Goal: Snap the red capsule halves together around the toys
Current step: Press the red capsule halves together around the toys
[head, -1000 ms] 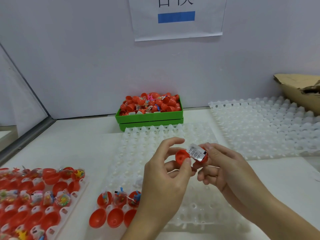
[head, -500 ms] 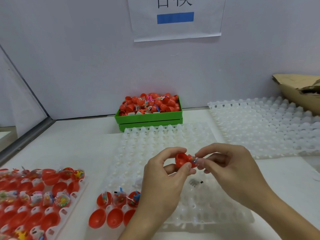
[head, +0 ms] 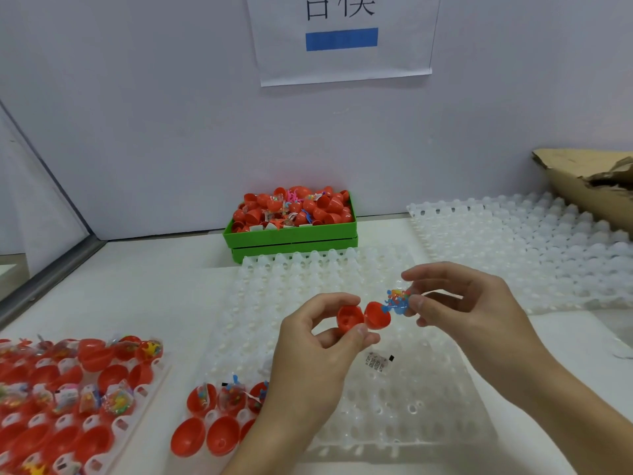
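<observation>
**Capsule open in my left hand, toy pinched in my right**

Far left on my feed sits a white tray (head: 150,378) packed with red halves and bagged toys. Next to it, at the near edge of the clear dimpled tray (head: 404,413), I see a short row of red halves (head: 202,437), some with toys in them.

Above that tray my left hand (head: 308,358) holds the red capsule (head: 363,317) between curled thumb and fingers. Its two halves stand apart, hollow sides showing, touching at one edge near my thumb tip.

Just right of the capsule, my right hand (head: 479,317) pinches a small bagged toy (head: 397,301), blue with coloured bits, between thumb and forefinger; the other fingers are loosely curled. The toy sits right at the rim of the right-hand half.

A small printed slip (head: 378,362) lies on the clear tray below the capsule. Behind stands a green bin (head: 291,234) heaped with red halves, with another clear tray (head: 534,241) and torn cardboard (head: 589,180) to the right.
</observation>
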Demonstrator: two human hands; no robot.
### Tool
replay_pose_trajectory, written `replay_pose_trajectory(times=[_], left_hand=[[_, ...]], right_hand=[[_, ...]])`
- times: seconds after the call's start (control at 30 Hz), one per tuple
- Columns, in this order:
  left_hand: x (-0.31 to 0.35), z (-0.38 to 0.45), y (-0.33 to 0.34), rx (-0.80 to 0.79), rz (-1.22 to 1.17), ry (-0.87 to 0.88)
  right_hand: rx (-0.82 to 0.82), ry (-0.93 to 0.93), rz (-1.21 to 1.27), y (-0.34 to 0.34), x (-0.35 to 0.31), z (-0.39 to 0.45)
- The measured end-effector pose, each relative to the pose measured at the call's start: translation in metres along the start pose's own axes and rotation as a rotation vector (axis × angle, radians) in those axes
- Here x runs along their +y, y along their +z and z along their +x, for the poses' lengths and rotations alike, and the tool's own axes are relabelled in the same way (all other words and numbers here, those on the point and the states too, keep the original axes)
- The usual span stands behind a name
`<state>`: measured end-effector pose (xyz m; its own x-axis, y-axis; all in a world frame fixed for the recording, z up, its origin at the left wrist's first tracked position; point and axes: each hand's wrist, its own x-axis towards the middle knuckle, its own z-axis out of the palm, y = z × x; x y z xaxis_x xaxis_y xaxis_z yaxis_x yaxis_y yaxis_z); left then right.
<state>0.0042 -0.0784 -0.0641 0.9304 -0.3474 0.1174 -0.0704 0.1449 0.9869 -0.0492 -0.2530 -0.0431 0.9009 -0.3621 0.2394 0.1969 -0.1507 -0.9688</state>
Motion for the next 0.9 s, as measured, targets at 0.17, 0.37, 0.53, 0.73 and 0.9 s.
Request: replay_pose_trajectory(times=[0.17,0.37,0.53,0.73,0.9], left_hand=[[0.001,-0.001,0.002,-0.047,0.023,-0.004],[0.001,-0.005,0.006,-0.1,0.141,0.051],[0.0,-0.005,0.007,-0.099,0.185,0.065],[-0.001,-0.006,0.01,-0.107,0.141,0.046],[-0.001,-0.005,0.009,-0.1,0.097,0.06]], right_hand=[[-0.01,0.007,0.081,0.004,-0.002,-0.002],[-0.039,-0.043,-0.125,0.016,-0.002,-0.01],[-0.016,-0.082,-0.147,0.016,-0.002,-0.012],[0.039,-0.156,-0.112,0.022,-0.001,-0.015],[0.042,-0.172,-0.071,0.021,-0.002,-0.016]])
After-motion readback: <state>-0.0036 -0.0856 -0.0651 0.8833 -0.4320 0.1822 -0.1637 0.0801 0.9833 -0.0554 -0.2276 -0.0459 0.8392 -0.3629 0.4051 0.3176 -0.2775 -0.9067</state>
